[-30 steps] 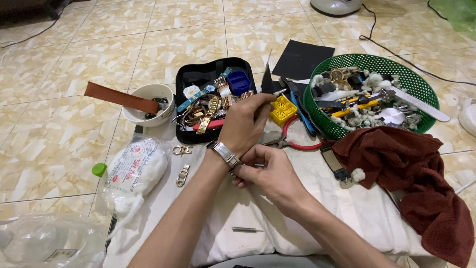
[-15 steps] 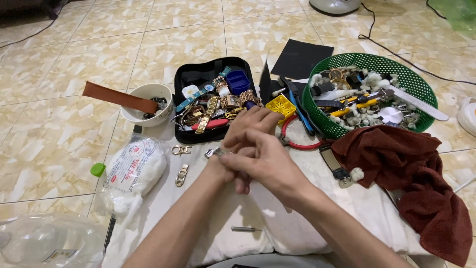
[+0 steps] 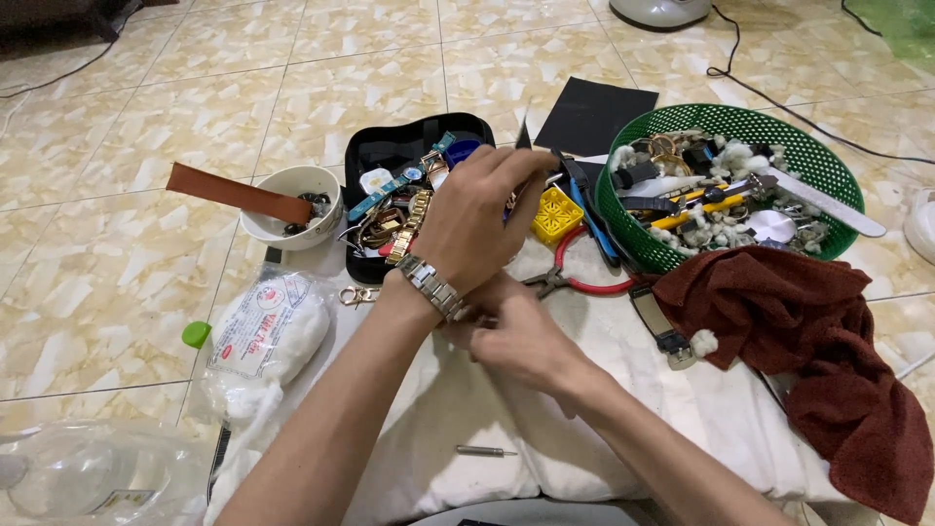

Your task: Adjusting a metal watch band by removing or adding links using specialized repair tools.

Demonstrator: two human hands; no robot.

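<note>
Centrally, left hand (image 3: 477, 219) loosely curled and empty, metal watch (image 3: 431, 285) on its wrist, right hand (image 3: 516, 326) fingers pinching the watch's clasp, black tray (image 3: 375, 156) far behind, green basket (image 3: 818, 161) right.

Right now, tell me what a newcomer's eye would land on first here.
In the middle, the left hand is raised with a metal watch around its wrist, and the right hand works at the band from below. Behind them a black tray is packed with watches and straps, and to the right sits a green basket of tools and cotton, with a dark red cloth in front of it.
</note>
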